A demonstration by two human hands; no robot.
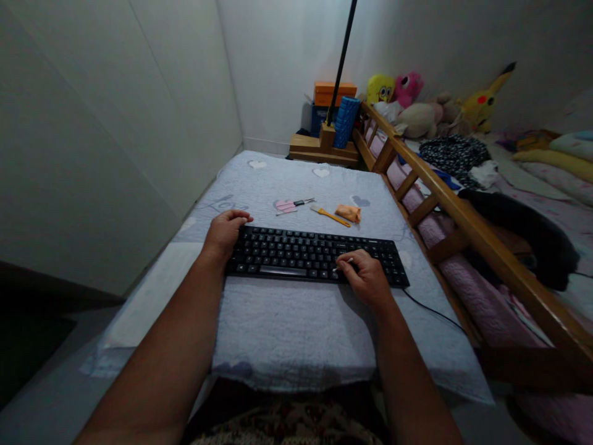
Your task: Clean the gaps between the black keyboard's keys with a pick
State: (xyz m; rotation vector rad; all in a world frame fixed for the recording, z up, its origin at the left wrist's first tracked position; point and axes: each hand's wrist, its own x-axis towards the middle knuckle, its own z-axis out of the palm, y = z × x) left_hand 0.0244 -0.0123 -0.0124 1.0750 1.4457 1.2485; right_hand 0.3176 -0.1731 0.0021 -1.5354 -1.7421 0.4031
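Apparently, left hand point(225, 233) steadies keyboard point(290, 252) at left, closure unclear; right hand point(365, 274) pinches cotton swab point(335, 269). Pinching presumably aids control.

The only camera looks forward and down from the person's head at the nearby keyboard point(290, 250).

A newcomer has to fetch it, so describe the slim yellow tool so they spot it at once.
Start at the pale blue cloth and find the black keyboard lying across it. Just beyond the keyboard's far edge, look immediately left of the crumpled orange bundle. The slim yellow tool is straight and pale-tipped, unlike that squat bundle.
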